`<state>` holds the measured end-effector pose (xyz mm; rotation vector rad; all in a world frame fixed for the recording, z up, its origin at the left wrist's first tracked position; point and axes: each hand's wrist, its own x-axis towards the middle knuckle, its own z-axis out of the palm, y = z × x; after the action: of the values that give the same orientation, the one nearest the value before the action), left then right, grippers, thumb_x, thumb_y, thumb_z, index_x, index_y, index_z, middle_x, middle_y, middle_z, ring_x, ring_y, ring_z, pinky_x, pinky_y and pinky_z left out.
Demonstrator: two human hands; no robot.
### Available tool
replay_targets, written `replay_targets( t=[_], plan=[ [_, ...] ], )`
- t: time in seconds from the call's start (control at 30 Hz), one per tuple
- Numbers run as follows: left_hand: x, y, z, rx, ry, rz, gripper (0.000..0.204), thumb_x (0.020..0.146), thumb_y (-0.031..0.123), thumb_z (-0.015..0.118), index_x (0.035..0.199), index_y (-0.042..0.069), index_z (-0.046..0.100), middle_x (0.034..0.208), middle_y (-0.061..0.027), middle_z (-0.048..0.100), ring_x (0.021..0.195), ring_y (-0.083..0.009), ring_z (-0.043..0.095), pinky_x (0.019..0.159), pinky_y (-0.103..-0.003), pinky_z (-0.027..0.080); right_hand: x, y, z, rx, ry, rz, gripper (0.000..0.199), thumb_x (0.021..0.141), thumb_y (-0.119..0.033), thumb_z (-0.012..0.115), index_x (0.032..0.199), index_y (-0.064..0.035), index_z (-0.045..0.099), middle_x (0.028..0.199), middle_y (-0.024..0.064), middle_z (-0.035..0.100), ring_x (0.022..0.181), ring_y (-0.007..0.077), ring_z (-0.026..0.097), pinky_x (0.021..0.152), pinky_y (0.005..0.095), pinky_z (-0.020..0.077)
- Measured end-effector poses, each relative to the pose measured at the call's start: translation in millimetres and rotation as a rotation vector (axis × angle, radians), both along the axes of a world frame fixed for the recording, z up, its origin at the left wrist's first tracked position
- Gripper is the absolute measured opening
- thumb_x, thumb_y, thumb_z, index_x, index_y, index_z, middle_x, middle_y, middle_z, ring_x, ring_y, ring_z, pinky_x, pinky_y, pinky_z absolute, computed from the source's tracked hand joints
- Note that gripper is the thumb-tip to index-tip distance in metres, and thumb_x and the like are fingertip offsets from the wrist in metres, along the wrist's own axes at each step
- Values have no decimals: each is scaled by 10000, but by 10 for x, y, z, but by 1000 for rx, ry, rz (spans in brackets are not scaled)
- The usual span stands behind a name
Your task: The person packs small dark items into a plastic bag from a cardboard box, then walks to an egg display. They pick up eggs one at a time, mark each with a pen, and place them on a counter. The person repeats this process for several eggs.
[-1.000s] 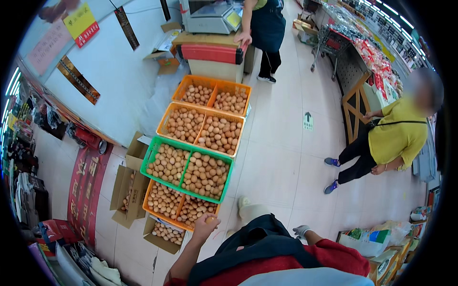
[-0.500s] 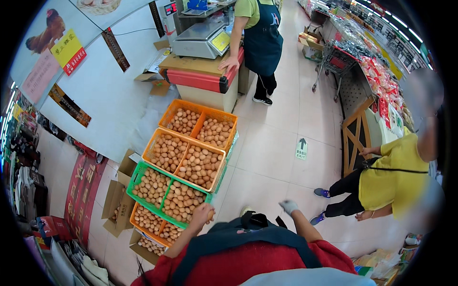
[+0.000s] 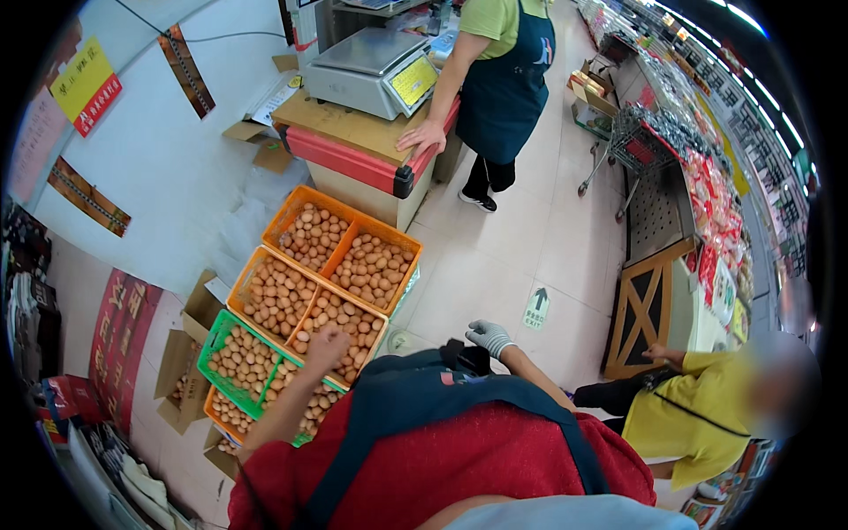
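Note:
My bare left hand (image 3: 327,348) is closed, fingers curled, over the crates of brown eggs. Whatever it may hold is hidden. Below it are an orange crate (image 3: 242,276) and a green crate (image 3: 209,338), each divided in two and filled with brown eggs (image 3: 278,296). Beyond stands another orange egg crate (image 3: 339,256), against the counter. To the right of the crates, my right hand (image 3: 490,338) wears a pale knitted glove. Its fingers are loosely extended above the floor, with nothing in them. My left forearm covers part of the green crate.
A co-worker in a dark apron (image 3: 508,93) rests a hand on the counter (image 3: 327,124), beside a scale (image 3: 367,75). At right a person in a yellow top (image 3: 689,415) stands near a wooden-fronted display (image 3: 645,305). Cardboard boxes (image 3: 177,367) line the crates' left side.
My left hand has moved forward from the green crate's near corner to over the orange crate. My gloved right hand has come forward and left. The view has shifted, and the yellow-topped person appears lower.

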<state>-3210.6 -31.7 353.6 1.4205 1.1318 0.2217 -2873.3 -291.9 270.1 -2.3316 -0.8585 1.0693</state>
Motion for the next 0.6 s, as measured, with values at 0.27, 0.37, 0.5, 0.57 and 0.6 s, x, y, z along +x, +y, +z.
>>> replay_targets(
  t=[0.27,0.37,0.5,0.57,0.6],
  plan=[
    [614,1019,260,32,-130,44,165,937,187,572,852,46,583,687,17,534,591,-48,449,527,-225,373,809,1085,168,28,-75,65,482,848,-382,632,1196,-49,616,1035,193,683,959,329,659,868,378,510],
    [1200,1045,396,-29,-246,272,157,944,180,569,881,39,595,701,22,544,583,-38,440,523,-206,366,1089,1558,77,8,-38,200,459,854,-386,620,1181,-65,623,1027,194,679,956,326,659,865,385,508],
    [1650,1038,359,-54,-273,530,207,953,234,590,909,33,611,702,16,561,549,-38,465,491,-201,396,1359,2757,593,224,-19,384,373,860,-323,615,1120,-57,642,950,177,663,889,315,651,811,376,507],
    [1888,1005,448,-88,-230,612,229,959,261,588,910,38,614,721,-4,590,502,-48,470,434,-197,361,1611,3327,781,453,36,315,329,843,-282,635,1083,-58,652,938,174,653,871,318,644,792,373,509],
    [1917,981,413,-94,-232,645,231,962,263,584,904,40,613,715,-5,589,489,-50,465,423,-195,351,1760,3631,964,551,41,305,312,832,-269,647,1066,-62,658,939,174,649,865,319,642,784,372,511]
  ],
)
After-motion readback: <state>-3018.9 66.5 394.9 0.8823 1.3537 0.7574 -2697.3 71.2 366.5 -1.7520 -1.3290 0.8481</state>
